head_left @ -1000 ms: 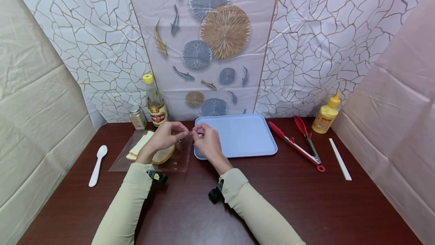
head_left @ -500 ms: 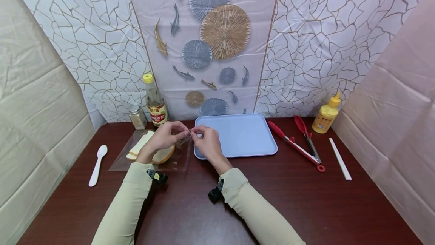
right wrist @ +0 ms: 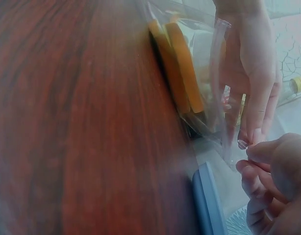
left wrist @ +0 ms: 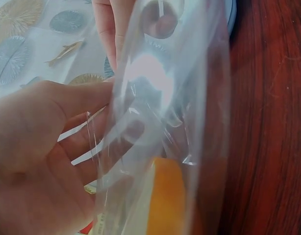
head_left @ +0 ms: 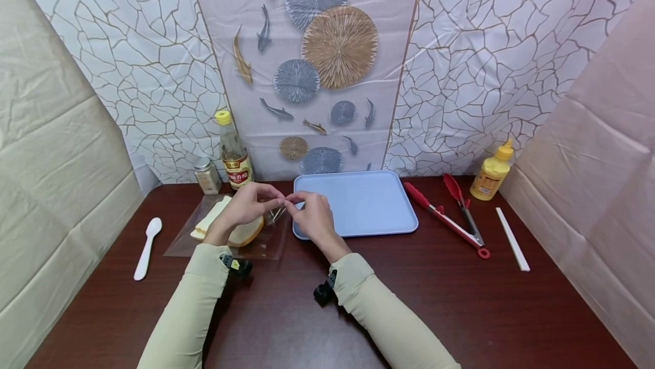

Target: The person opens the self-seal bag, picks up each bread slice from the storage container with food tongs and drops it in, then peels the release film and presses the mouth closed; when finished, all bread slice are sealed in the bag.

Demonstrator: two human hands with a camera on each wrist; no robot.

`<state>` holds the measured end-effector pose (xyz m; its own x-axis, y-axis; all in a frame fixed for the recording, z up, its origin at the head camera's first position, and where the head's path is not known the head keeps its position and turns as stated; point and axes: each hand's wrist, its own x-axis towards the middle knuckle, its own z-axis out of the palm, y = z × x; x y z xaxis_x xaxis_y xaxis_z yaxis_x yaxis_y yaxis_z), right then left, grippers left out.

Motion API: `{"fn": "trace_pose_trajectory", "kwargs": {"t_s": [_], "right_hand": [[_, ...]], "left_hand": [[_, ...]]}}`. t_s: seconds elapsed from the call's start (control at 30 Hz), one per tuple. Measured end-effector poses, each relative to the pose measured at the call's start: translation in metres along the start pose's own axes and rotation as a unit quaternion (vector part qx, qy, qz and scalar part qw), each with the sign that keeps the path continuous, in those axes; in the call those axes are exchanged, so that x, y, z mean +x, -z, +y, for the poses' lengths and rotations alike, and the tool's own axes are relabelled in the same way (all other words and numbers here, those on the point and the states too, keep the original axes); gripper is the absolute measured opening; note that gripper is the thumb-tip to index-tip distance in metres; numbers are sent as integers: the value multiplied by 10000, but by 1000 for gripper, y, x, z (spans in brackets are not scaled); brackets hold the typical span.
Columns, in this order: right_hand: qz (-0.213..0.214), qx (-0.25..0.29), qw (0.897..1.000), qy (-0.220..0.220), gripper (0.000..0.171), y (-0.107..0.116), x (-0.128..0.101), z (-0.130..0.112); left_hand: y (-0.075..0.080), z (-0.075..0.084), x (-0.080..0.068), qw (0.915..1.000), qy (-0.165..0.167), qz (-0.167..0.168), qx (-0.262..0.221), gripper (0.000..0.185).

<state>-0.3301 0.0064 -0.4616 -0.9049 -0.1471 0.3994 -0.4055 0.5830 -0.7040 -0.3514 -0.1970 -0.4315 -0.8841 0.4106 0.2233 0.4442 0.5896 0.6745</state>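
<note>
A clear plastic bag (head_left: pixel 268 249) lies on the table with slices of bread (head_left: pixel 247 233) inside, their brown crust (right wrist: pixel 184 66) showing in the right wrist view. My left hand (head_left: pixel 249 205) reaches over the bag and pinches its edge between thumb and fingertips. My right hand (head_left: pixel 313 215) pinches the same edge close beside, the fingertips of both hands meeting. In the left wrist view the bag's film stands up in front of the left fingers, with light glaring on it. Part of the bread is hidden under my left hand.
A pale blue tray (head_left: pixel 358 204) is right of the hands. Behind the bag stand a yellow-capped bottle (head_left: pixel 236 158) and a small jar (head_left: pixel 207 177). A white spoon (head_left: pixel 148 248) lies left; red tongs (head_left: pixel 450 224), a yellow squeeze bottle (head_left: pixel 490 174) and white chopsticks (head_left: pixel 513 241) are right.
My right fingertips have shifted slightly left, up against the left ones. The plastic near them has creased and shows new glints. The left hand has barely moved.
</note>
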Motion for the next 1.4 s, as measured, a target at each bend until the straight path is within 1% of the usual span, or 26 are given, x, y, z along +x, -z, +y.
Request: {"fn": "trace_pose_trajectory", "kwargs": {"t_s": [0.13,0.33,0.53,0.67,0.77,0.9,1.0,1.2,1.4], "right_hand": [[48,-72,10000,18,11,1,0,0],[15,6,10000,-47,9,1,-1,0],[-17,99,9999,-30,8,0,-1,0],[38,221,9997,11,8,0,0,0],[-6,374,9993,-2,8,0,0,1],[81,615,9981,-3,9,0,0,2],[163,680,9976,10,10,0,1,2],[60,576,9983,4,11,1,0,2],[108,548,9984,-56,7,0,0,1]], "left_hand": [[0,2,0,9999,84,46,85,9],[-2,5,0,9994,221,157,201,10],[-4,10,1,9990,193,181,373,8],[-4,10,1,9976,289,341,520,10],[-2,8,-1,9974,398,395,456,10],[-1,6,-1,9987,374,258,235,11],[-1,5,-1,9992,322,173,155,11],[-3,3,-1,9994,284,136,138,10],[-3,3,-1,9994,312,170,39,13]]}}
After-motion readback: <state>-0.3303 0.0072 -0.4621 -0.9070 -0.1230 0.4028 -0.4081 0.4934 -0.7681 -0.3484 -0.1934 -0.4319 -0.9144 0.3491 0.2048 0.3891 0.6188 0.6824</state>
